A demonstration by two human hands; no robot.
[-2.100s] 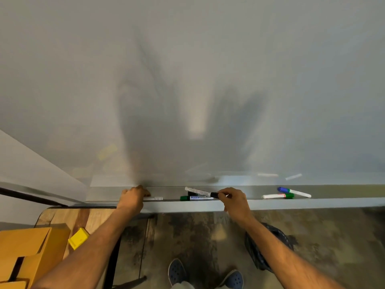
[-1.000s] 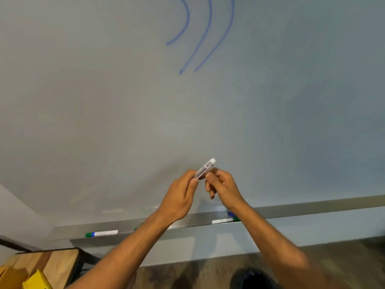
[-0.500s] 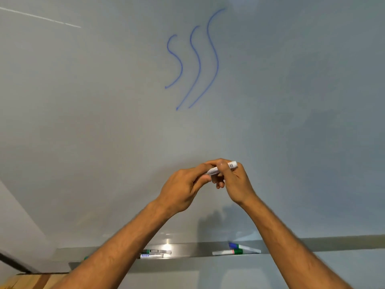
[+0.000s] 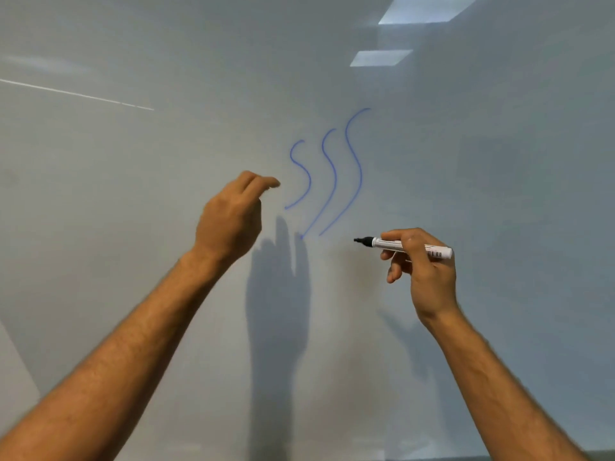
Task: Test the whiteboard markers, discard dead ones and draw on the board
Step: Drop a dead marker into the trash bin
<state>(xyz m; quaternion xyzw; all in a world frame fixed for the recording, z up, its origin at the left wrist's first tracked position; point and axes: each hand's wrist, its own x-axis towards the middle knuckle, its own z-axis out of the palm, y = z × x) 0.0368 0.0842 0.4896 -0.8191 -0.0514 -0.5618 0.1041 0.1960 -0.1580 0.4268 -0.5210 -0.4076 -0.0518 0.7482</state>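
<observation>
Head | right hand (image 4: 429,274) grips one marker (image 4: 404,246) | left hand (image 4: 233,217) curled, seemingly empty | three blue lines (image 4: 332,181)

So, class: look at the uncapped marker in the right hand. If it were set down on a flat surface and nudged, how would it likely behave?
The marker has a straight, round barrel, so it would probably roll when nudged. It looks rigid, showing no bend in the right hand's grip. A few fingers hold it level, so it is likely light.
</observation>
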